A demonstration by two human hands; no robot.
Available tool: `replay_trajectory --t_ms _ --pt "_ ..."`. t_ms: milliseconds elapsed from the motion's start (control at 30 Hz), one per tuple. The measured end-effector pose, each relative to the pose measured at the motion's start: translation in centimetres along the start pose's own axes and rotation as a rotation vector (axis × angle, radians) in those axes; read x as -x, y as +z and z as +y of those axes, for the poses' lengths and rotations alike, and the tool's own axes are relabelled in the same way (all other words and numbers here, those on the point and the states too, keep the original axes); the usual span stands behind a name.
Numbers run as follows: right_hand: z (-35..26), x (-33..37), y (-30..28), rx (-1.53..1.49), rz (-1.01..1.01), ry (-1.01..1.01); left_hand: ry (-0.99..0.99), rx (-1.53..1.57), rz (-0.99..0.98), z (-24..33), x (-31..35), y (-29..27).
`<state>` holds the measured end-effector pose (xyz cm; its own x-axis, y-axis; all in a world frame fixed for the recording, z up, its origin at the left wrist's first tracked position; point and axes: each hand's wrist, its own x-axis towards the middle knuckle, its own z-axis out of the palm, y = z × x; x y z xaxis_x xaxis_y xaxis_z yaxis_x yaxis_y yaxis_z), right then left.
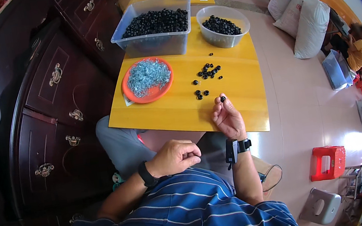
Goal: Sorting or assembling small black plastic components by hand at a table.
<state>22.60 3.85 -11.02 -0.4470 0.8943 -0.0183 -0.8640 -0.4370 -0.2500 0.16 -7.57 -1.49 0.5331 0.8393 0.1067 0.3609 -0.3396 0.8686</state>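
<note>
At the near right edge of the yellow table [181, 113], my right hand [229, 120] is raised palm-up. Its thumb and forefinger pinch a small round black part [223, 99]. My left hand [173, 156] hovers over my lap, short of the table edge, fingers curled in; whatever it may hold is hidden. Just beyond my right hand lie a few loose black ring-like parts [200, 95], with a larger loose group [208, 71] farther back. To their left, an orange plate [129, 92] carries a heap of small shiny silvery pieces [147, 77].
A clear rectangular bin [152, 47] and a round tub [226, 43], both with black parts, stand at the table's back. Dark drawers [54, 80] line the left. White sacks [310, 23], a red stool [328, 162], a grey stool [321, 205] and another person [359, 53] are to the right.
</note>
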Motion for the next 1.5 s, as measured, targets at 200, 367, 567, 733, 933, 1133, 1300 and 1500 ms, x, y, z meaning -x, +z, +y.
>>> replay_trajectory --t_ms 200,367,567,733,933,1133,1300,1500 --pt "0.3 0.6 0.3 0.021 0.013 -0.013 -0.057 0.014 -0.030 0.4 0.5 -0.4" --pt "0.4 0.7 0.6 0.024 0.026 -0.022 -0.042 0.002 -0.055 -0.1 0.6 -0.4" --pt "0.5 0.8 0.8 0.040 0.050 -0.045 -0.042 -0.033 -0.064 -0.8 0.5 -0.7" --pt "0.5 0.7 0.8 0.049 0.050 -0.052 -0.053 -0.013 -0.050 -1.4 0.3 -1.3" --pt "0.6 0.2 1.0 0.055 0.057 -0.043 -0.062 -0.011 -0.004 -2.4 0.2 -2.1" --pt "0.7 0.9 1.7 0.048 0.111 -0.042 0.042 -0.015 0.168 -3.0 -1.2 -2.9" --pt "1.5 1.7 3.4 0.080 0.068 0.024 -0.016 0.035 0.317 -2.0 -3.2 -3.4" --pt "4.1 2.0 4.5 0.086 0.092 0.149 0.042 0.114 0.400 -1.9 -5.1 -3.3"
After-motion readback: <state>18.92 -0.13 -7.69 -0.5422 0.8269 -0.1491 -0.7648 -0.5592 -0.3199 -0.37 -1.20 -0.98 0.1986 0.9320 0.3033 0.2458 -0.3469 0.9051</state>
